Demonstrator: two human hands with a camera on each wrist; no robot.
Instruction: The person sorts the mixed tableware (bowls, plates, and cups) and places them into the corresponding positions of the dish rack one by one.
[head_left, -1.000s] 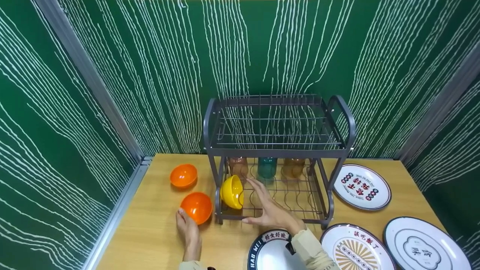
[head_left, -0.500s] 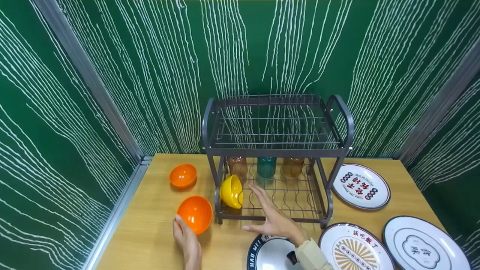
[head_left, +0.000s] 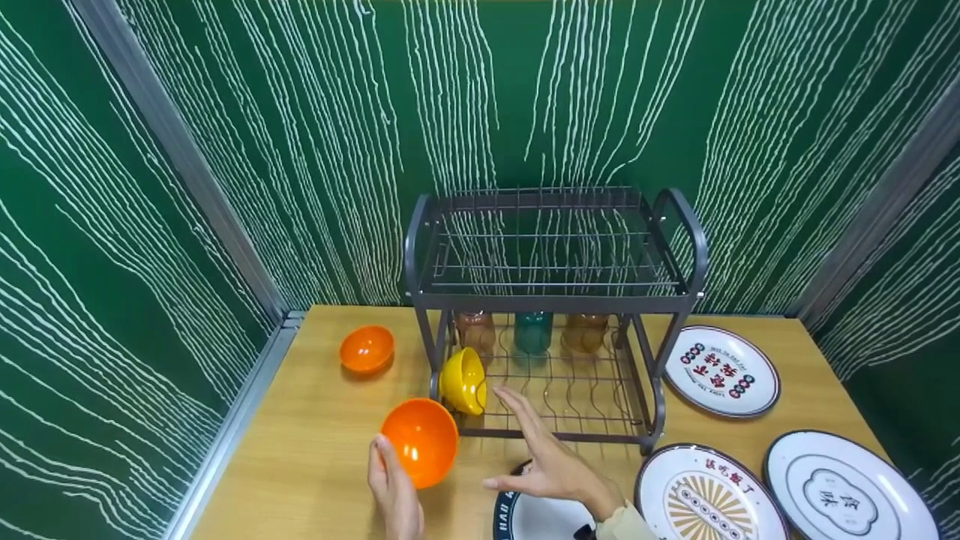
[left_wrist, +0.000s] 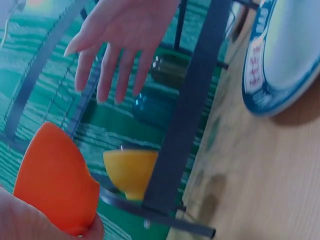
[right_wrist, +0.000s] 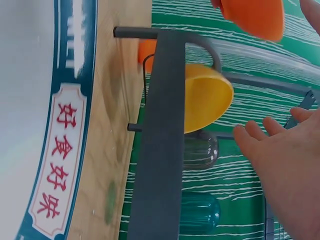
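Observation:
An orange bowl [head_left: 421, 444] is held up by my left hand [head_left: 395, 491], thumb at its rim, its inside facing up and toward the head camera. The left wrist view shows the same orange bowl [left_wrist: 55, 180] from its outer side, gripped near its base. My right hand [head_left: 555, 465] hovers before the rack with fingers spread and straight, holding nothing. Left of it, a yellow bowl [head_left: 463, 381] stands tilted on its side at the left end of the lower tier of the dark two-tier dish rack [head_left: 555, 304].
Behind on the lower tier are a pinkish glass [head_left: 475, 331], a teal glass [head_left: 533, 332] and an amber glass [head_left: 585, 334]. A second orange bowl [head_left: 367, 349] sits back left. Several plates, among them one with a sunburst [head_left: 709, 499], lie to the front and right.
My left hand has lifted the orange bowl off the table and brought it nearer and rightward, to the rack's front left corner. My right hand has come slightly nearer, still spread.

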